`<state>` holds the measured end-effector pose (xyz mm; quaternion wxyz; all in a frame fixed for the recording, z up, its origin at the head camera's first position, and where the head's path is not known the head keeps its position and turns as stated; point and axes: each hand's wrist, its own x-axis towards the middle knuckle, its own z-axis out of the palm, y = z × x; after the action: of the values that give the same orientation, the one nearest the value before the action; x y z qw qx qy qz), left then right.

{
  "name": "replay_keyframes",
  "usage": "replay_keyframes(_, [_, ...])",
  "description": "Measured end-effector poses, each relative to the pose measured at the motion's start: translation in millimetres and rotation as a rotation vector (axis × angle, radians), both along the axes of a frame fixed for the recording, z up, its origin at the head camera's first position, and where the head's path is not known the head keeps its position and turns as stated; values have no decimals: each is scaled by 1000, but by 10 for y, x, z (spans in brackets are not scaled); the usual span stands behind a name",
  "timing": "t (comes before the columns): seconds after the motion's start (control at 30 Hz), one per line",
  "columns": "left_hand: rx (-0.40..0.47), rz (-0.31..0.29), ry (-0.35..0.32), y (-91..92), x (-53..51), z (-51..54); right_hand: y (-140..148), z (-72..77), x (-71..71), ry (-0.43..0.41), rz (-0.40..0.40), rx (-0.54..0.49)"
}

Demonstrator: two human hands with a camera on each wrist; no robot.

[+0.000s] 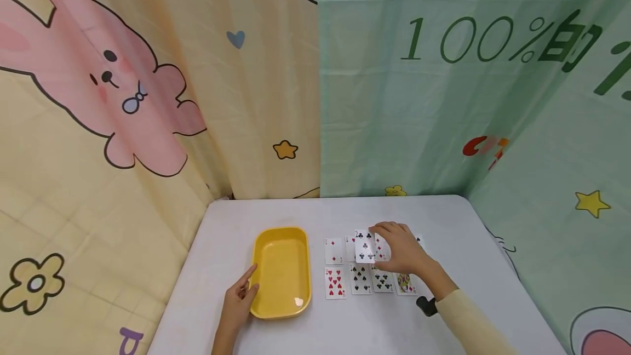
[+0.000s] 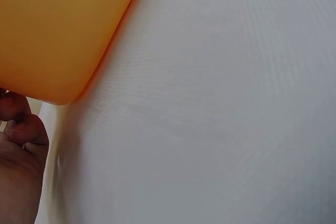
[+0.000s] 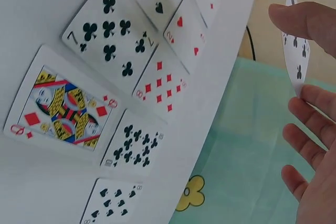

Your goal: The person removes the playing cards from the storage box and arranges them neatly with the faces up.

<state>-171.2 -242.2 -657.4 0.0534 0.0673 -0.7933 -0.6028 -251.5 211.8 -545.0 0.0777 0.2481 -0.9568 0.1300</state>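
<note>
My right hand (image 1: 401, 248) pinches a clubs playing card (image 1: 365, 246) between thumb and fingers, above the far row of cards. In the right wrist view this card stands nearly edge-on, off the table. Face-up cards lie below in two rows, among them the queen of diamonds (image 3: 65, 106), the seven of clubs (image 3: 108, 36), the two of hearts (image 3: 184, 36) and a hearts card (image 1: 335, 282) at the near left. My right hand hides part of the far row. My left hand (image 1: 237, 301) holds the left rim of a yellow tray (image 1: 253, 303) with thumb and fingers.
The tray stands on the white table (image 1: 345, 327), left of the cards. Behind the table hang a cream curtain (image 1: 256, 97) and a green curtain (image 1: 374, 125). A small black object (image 1: 426, 305) shows by the right wrist.
</note>
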Motion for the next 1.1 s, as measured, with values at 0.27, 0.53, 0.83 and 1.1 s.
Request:
replay_keyframes(0.27, [-13,11,-1,11,8,-3,396,-59,118,-33,-80,-12])
replay_keyframes(0.53, [-31,-1,1,9,18,24,782,-179,240,-26,-123,1])
replay_keyframes(0.83, [-43,19,9,21,10,32,1172,-308,372,-78,-195,22])
replay_keyframes(1.1, [-39,24,13,18,21,-1,1397,-528,448,-137,-208,39])
